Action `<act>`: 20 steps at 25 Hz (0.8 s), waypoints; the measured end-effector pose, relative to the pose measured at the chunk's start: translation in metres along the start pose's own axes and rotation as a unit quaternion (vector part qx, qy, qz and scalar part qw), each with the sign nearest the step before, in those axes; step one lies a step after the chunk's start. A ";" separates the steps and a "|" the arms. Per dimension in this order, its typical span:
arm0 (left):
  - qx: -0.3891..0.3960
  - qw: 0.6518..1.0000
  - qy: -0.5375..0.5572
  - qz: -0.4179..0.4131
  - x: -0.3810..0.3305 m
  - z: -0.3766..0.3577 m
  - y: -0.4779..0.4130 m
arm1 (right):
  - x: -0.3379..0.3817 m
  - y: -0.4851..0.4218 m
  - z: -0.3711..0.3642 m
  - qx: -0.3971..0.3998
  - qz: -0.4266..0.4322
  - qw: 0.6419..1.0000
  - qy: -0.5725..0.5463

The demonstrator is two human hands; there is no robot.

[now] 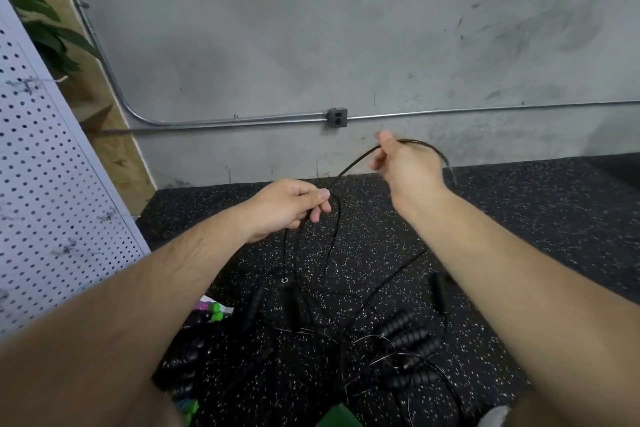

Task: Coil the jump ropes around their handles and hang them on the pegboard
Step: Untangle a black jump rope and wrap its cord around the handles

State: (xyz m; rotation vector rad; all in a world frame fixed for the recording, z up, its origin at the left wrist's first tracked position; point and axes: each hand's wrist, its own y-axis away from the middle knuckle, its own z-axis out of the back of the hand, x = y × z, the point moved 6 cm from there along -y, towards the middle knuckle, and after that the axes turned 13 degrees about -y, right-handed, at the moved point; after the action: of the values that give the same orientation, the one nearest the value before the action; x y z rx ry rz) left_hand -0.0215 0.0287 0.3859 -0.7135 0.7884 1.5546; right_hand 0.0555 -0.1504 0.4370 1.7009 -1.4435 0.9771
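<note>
Step in hand (judged): separating one black jump rope (349, 166) from the tangle on the floor (519, 218).

Left hand (287, 204): at centre, lower of the two. Fingers curled, thumb pressed down, pinching the thin cord. Serves as the anchor, letting the slack hang straight down to the pile rather than dragging other cords up.

Right hand (405, 166): farther and to the right, raised. Fingers curled round the same cord (blurred, so exact grip hard to read). Note the arch of cord over this hand, dropping away on its right side. Held apart from the left hand to keep a span stretched between the two, probably to find the free run.

Handles (412, 340): black, ribbed, lying on the near floor among loops of several cords. Cannot tell which pair belongs to the held cord.

Pegboard (52, 184): white, at left, with a few wire hooks showing.

Progress: early. Free the cord, trace down to a handle, then coil. Risk: snagging neighbouring loops.
</note>
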 end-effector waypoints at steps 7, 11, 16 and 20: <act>-0.009 1.000 0.025 -0.009 -0.003 -0.003 -0.002 | -0.020 0.002 -0.012 0.080 -0.031 0.989 0.124; -0.027 1.000 0.001 -0.002 -0.001 0.003 0.000 | -0.001 -0.006 0.001 0.075 -0.026 0.997 0.007; -0.017 0.999 0.036 -0.019 -0.007 -0.001 0.000 | -0.034 0.011 -0.020 0.138 -0.061 0.977 0.148; -0.019 1.000 0.002 -0.001 -0.001 0.004 0.001 | 0.014 -0.010 0.008 0.027 0.013 0.999 -0.020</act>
State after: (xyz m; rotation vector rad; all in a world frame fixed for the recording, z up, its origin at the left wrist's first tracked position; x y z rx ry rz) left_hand -0.0223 0.0310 0.3895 -0.7449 0.7633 1.5695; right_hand 0.0676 -0.1628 0.4450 1.7547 -1.4799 1.0096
